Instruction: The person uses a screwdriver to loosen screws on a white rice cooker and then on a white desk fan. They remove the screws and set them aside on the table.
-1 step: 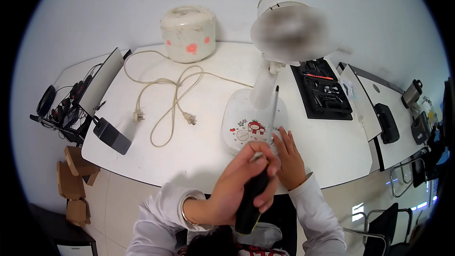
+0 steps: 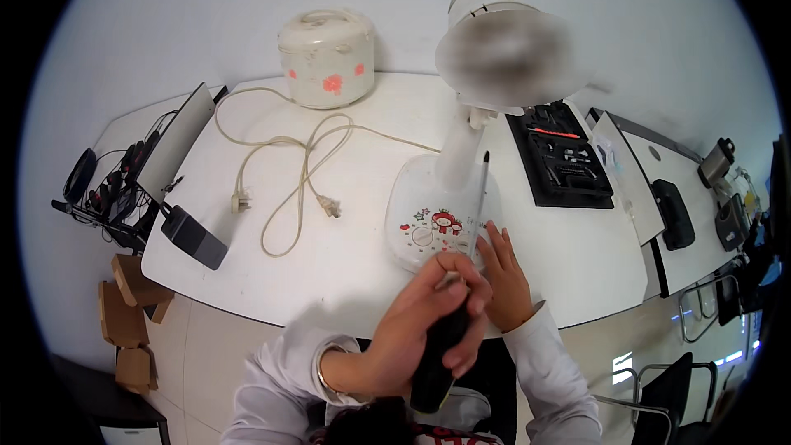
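Observation:
My left hand [image 2: 420, 321] is wrapped round the black handle [image 2: 441, 350] of a long screwdriver [image 2: 479, 202]. Its shaft points away from me, over the base of a white desk fan [image 2: 412, 198], with the dark tip near the fan's neck. Whether the shaft touches the base cannot be made out. My right hand [image 2: 507, 284] lies with fingers stretched at the base's near right edge, partly behind the left hand. A dial and small red cartoon figures mark the base. The fan's head [image 2: 511, 58] is blurred at its middle.
A cream rice cooker [image 2: 327, 62] stands at the back left. Pale power cords [image 2: 305, 173] with plugs loop across the table. A black tool case [image 2: 564, 156] lies open right of the fan; a dark grey box-shaped device [image 2: 194, 236] sits at the left edge.
The left hand has shifted very slightly toward me, and the screwdriver's tip has moved a little to the right. The right hand stays in place.

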The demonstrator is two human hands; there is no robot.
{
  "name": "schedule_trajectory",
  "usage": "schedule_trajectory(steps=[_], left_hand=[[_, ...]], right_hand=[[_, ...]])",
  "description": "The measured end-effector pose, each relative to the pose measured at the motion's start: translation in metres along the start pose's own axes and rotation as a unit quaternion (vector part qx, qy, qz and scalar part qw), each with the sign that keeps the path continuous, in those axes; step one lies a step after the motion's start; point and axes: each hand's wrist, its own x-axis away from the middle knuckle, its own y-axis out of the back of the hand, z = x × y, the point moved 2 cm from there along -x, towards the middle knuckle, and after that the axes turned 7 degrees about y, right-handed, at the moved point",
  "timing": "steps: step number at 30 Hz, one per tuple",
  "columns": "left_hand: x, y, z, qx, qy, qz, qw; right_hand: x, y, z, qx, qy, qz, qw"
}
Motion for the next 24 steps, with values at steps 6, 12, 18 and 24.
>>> schedule_trajectory(steps=[6, 12, 18, 24], left_hand=[[0.005, 0.021, 0.026, -0.009, -0.145, 0.066, 0.987], [-0.017, 0.053, 0.037, -0.189, -0.222, -0.1, 0.951], [-0.023, 0.044, 0.04, -0.248, -0.193, -0.071, 0.947], [-0.028, 0.038, 0.047, -0.344, -0.171, 0.022, 0.923]], right_hand=[[0.022, 0.008, 0.048, -0.149, -0.049, -0.098, 0.983], [0.064, 0.004, 0.088, -0.536, -0.127, -0.136, 0.824], [0.087, -0.017, 0.114, -0.547, -0.098, -0.108, 0.824], [0.083, -0.031, 0.114, -0.472, -0.134, -0.257, 0.832]])
